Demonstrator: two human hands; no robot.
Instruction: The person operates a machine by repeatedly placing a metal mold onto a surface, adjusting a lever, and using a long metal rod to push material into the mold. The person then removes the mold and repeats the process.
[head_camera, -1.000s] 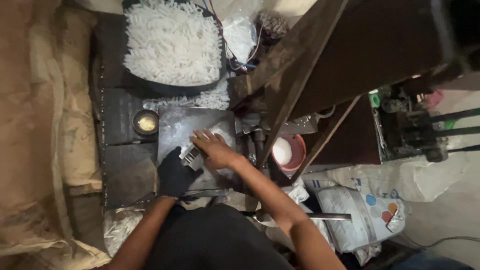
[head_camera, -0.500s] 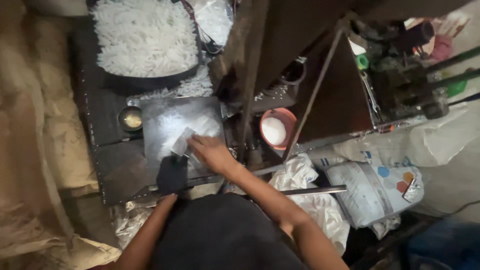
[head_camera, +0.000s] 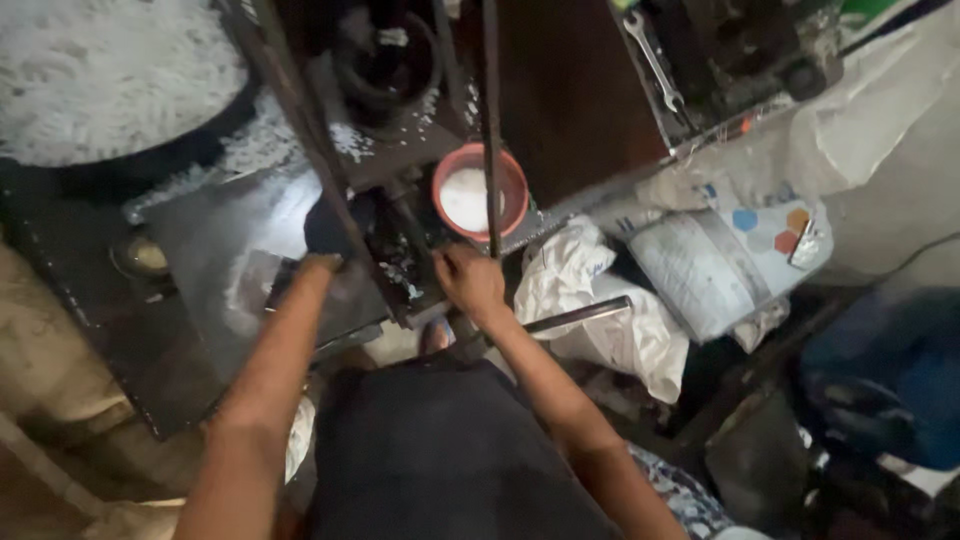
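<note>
The right hand (head_camera: 470, 282) is clenched on the dark machine frame (head_camera: 400, 250) at its near edge. The gloved left hand (head_camera: 325, 228) rests left of the frame; its grip I cannot tell. Beyond the frame sits a red bowl (head_camera: 515, 185) of white powder.

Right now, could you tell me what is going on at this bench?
A person leans over a dark metal press. The left hand, in a dark glove, rests on the steel plate by the frame. The bare right hand grips the machine's lower part. A red bowl of white powder sits just beyond, and a tray of white pieces lies upper left.
</note>
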